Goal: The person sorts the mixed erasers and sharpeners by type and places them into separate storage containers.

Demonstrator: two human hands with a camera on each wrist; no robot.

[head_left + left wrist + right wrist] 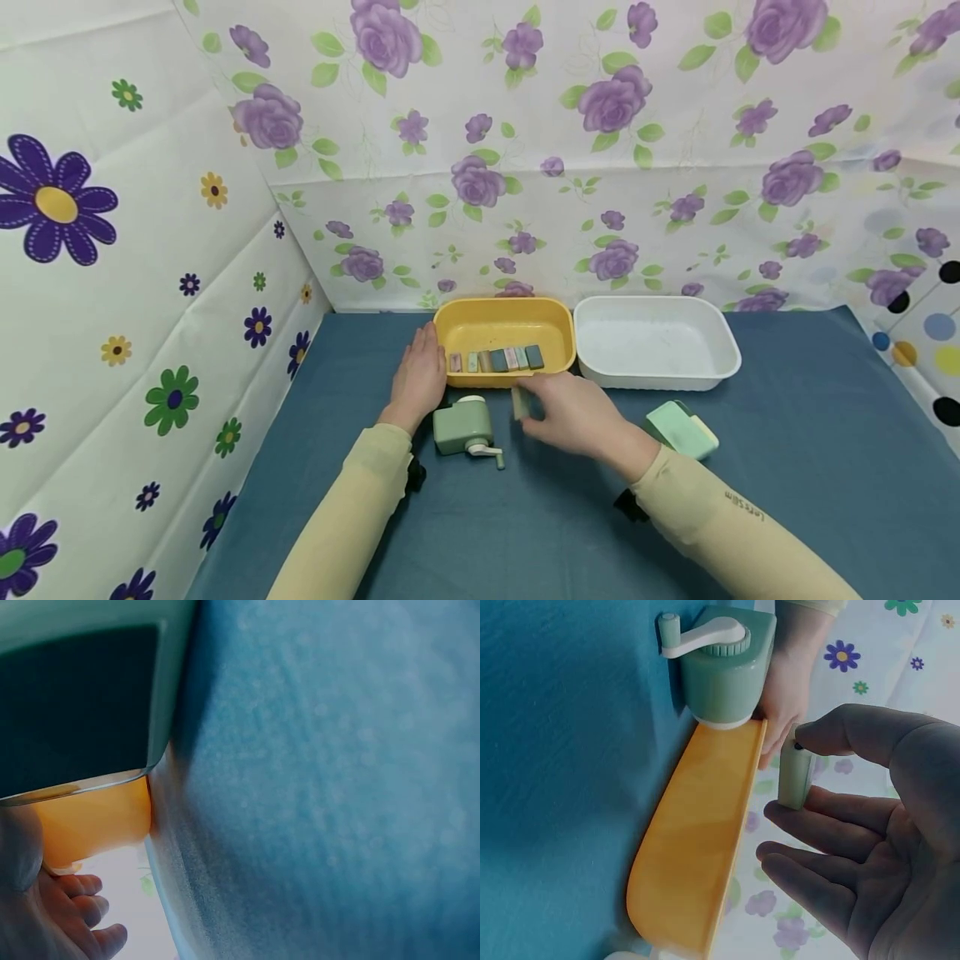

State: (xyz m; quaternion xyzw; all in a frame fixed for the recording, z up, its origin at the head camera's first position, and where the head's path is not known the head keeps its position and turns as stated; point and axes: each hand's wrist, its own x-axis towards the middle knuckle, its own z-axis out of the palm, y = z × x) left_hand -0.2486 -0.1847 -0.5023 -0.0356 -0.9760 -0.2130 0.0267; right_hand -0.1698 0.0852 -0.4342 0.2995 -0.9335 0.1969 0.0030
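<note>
My right hand (573, 411) pinches a small pale green eraser-like block (796, 771) between thumb and fingertip, just in front of the yellow tray's near wall. In the yellow tray (504, 310) lies a row of several small blocks (512, 359), pink, pale green, beige and dark blue. My left hand (420, 375) rests against that tray's left end, its fingers extended along the wall. Between my hands stands a green crank pencil sharpener (461, 428), close to the tray's front; its white handle points toward me.
A white tray (658, 381) adjoins the yellow one on the right. Nearer me, beside the right forearm, lies a mint-green box-like object (681, 431) with a pale yellow part. Blue cloth (525, 533) covers the table; flowered sheets (540, 225) hang behind and at the sides.
</note>
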